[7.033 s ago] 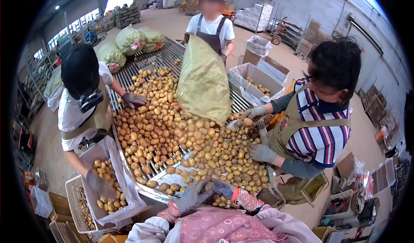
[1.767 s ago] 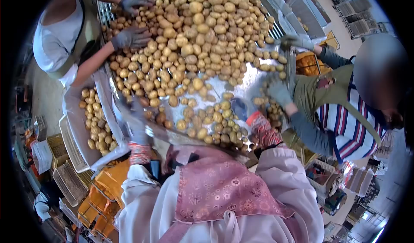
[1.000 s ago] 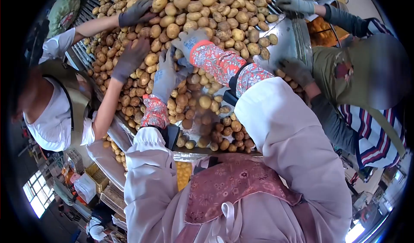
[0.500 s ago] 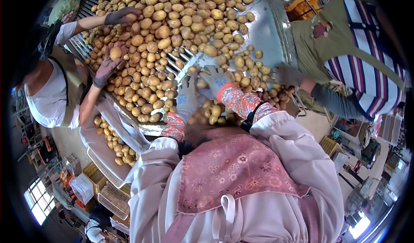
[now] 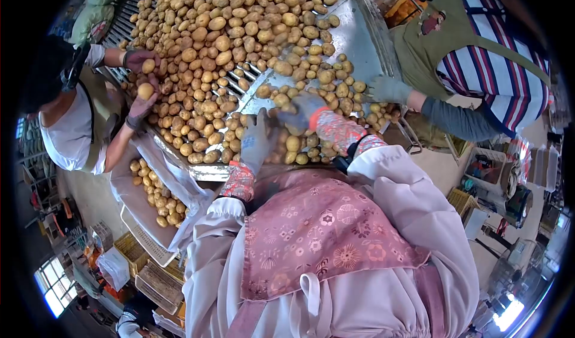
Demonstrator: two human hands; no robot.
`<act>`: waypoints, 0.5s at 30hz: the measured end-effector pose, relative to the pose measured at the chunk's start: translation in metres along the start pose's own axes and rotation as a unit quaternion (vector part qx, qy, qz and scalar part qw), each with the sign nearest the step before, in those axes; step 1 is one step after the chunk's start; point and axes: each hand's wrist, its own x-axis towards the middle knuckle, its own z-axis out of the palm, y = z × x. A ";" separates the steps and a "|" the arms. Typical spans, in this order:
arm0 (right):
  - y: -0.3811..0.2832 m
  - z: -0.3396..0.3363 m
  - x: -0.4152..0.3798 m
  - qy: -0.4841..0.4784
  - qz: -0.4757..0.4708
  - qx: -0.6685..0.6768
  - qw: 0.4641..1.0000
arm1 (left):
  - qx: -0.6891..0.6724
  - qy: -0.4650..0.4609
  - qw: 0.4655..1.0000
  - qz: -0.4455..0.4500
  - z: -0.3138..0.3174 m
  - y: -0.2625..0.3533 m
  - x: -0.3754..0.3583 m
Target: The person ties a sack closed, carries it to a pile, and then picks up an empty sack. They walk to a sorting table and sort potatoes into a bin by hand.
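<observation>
My left hand [image 5: 256, 141], in a grey glove with a patterned red cuff, is held over the near part of the sorting table, its fingers stretched forward and apart beside loose potatoes [image 5: 292, 144]. My right hand [image 5: 297, 111], gloved alike, is close to its right, smeared by motion over the potatoes; its fingers are too blurred to show a grip. Between and around both hands lie several potatoes on the metal surface. A large heap of potatoes [image 5: 223, 41] spreads beyond them over a slatted rack [image 5: 256, 74].
At left a person holds a potato in each gloved hand [image 5: 142, 105]. Across at right, another person's gloved hand [image 5: 388, 90] rests by the potatoes. A lined crate of potatoes [image 5: 157, 195] stands below the table's left edge. A metal divider [image 5: 378, 38] runs along the right.
My right hand has moved down and left toward my left hand. The left person's far hand has drawn back with a potato; the right person's near hand has shifted left.
</observation>
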 end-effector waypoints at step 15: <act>0.032 -0.066 0.109 0.014 0.051 0.309 0.950 | -0.095 -0.003 0.994 0.048 0.039 -0.011 0.033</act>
